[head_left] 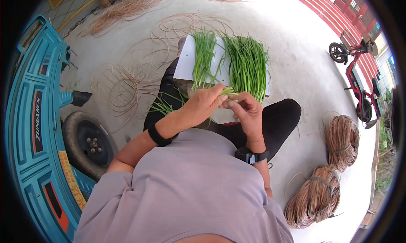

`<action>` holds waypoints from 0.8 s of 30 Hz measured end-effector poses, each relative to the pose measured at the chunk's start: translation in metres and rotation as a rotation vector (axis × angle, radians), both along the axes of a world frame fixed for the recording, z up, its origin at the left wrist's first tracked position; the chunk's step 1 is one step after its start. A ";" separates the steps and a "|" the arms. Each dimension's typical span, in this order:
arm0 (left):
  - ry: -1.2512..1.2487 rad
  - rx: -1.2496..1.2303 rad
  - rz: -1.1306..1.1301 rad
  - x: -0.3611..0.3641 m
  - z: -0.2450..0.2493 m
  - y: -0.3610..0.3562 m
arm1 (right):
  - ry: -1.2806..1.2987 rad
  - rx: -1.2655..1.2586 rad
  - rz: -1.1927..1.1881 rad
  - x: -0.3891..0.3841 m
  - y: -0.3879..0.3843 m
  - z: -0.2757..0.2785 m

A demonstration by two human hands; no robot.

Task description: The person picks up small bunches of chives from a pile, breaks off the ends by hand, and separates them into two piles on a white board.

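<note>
My left hand (205,102) is closed around a small bunch of Chinese chives, its pale stem ends (229,91) poking out toward the right and green leaves (164,106) trailing out to the left. At those stem ends my right hand (247,109) is closed, thumb and fingers pinched together on the chives. Just beyond both hands a white board (185,62) lies across a low support. On it rest a thin pile of chives (204,52) at left and a thicker pile (248,67) at right. The exact fingertip contact is partly hidden.
A teal vehicle (42,129) with a wheel (89,143) stands close on the left. Loose strips (127,88) lie coiled on the concrete floor. Two bound bundles of brown strips (342,142) sit at right, and a red scooter (357,80) is parked farther off.
</note>
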State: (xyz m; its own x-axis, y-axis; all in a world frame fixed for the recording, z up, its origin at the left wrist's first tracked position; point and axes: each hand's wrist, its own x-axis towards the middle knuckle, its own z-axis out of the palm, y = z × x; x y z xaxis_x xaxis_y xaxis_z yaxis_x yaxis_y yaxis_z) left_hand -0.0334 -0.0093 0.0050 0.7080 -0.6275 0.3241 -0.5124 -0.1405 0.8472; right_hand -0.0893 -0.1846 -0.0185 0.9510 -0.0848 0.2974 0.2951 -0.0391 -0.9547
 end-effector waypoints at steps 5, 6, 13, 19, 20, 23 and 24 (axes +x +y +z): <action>0.068 0.060 -0.059 -0.001 0.001 0.000 | 0.038 -0.022 -0.047 0.003 -0.004 -0.009; 0.078 0.080 -0.055 -0.001 0.002 0.000 | 0.039 -0.026 -0.046 0.003 -0.004 -0.010; 0.199 0.127 -0.097 0.000 0.003 0.003 | 0.074 0.020 -0.018 0.002 -0.003 -0.006; 0.196 0.088 -0.102 0.001 -0.001 0.003 | 0.026 -0.021 -0.045 0.002 -0.003 -0.008; 0.199 0.085 -0.097 0.000 -0.001 0.003 | 0.022 -0.022 -0.049 0.002 -0.003 -0.007; 0.224 0.100 -0.070 0.000 -0.001 0.003 | 0.017 0.078 -0.077 0.000 0.002 -0.002; 0.234 0.109 -0.058 0.000 -0.001 0.003 | 0.016 0.129 -0.089 -0.001 0.003 0.000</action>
